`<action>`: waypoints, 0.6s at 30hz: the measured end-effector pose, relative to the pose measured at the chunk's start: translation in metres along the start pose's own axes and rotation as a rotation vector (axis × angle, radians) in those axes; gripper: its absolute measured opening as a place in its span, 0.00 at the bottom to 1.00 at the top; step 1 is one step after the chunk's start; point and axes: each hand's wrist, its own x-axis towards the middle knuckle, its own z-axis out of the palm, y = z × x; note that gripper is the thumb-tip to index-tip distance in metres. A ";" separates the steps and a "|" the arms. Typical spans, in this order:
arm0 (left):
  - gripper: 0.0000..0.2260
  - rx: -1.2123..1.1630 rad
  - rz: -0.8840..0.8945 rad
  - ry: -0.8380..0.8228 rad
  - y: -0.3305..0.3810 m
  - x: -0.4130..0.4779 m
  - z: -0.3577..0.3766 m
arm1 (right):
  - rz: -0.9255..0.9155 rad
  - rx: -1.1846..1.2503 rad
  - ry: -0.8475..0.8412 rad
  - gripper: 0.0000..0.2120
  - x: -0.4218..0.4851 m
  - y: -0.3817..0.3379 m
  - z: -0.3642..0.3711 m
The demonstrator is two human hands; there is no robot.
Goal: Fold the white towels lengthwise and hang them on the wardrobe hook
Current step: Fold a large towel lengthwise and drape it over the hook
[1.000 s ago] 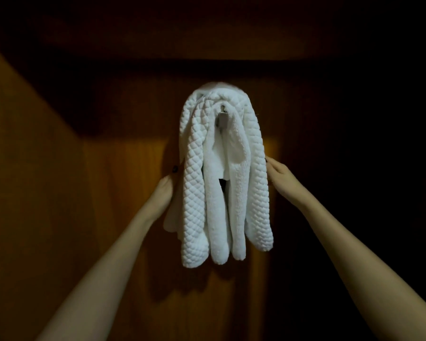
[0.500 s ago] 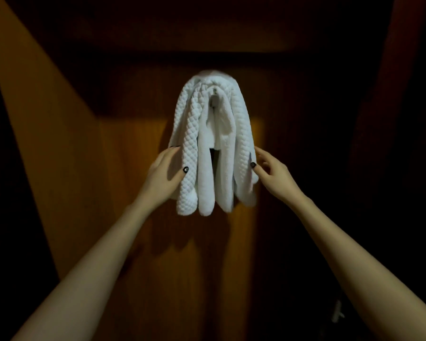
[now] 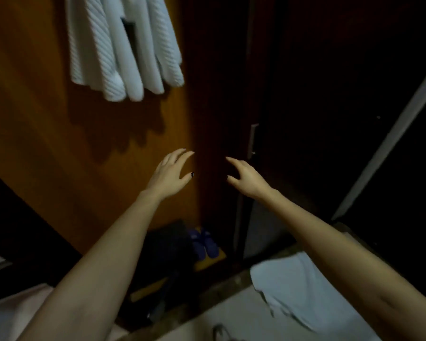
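The folded white towels point(image 3: 123, 48) hang in several loops against the brown wardrobe panel point(image 3: 35, 119) at the top left; the hook is out of view above the frame. Another white towel point(image 3: 298, 289) lies loose on a pale surface at the bottom right, partly under my right forearm. My left hand point(image 3: 172, 174) is well below the hanging towels, fingers spread and holding nothing. My right hand point(image 3: 244, 177) is level with it, fingers loosely bent, also holding nothing. Neither hand touches a towel.
A dark wardrobe door with a metal handle point(image 3: 252, 141) stands right of the panel. Blue slippers point(image 3: 204, 243) and dark items sit low in the wardrobe. A pale slanted edge point(image 3: 389, 148) crosses the right side.
Both hands have let go of the hanging towels and dropped away from them. The view has swung down and right, bringing the loose towel and the slippers into sight.
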 end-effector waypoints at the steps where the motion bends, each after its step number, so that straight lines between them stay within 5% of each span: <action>1: 0.27 -0.018 0.004 -0.047 0.008 -0.007 0.017 | 0.044 0.002 -0.017 0.30 -0.018 0.016 0.007; 9: 0.27 -0.046 0.115 -0.408 0.097 -0.042 0.168 | 0.479 0.049 -0.050 0.29 -0.156 0.145 0.043; 18: 0.24 -0.119 0.187 -0.591 0.148 -0.062 0.379 | 0.754 0.068 -0.149 0.27 -0.240 0.300 0.127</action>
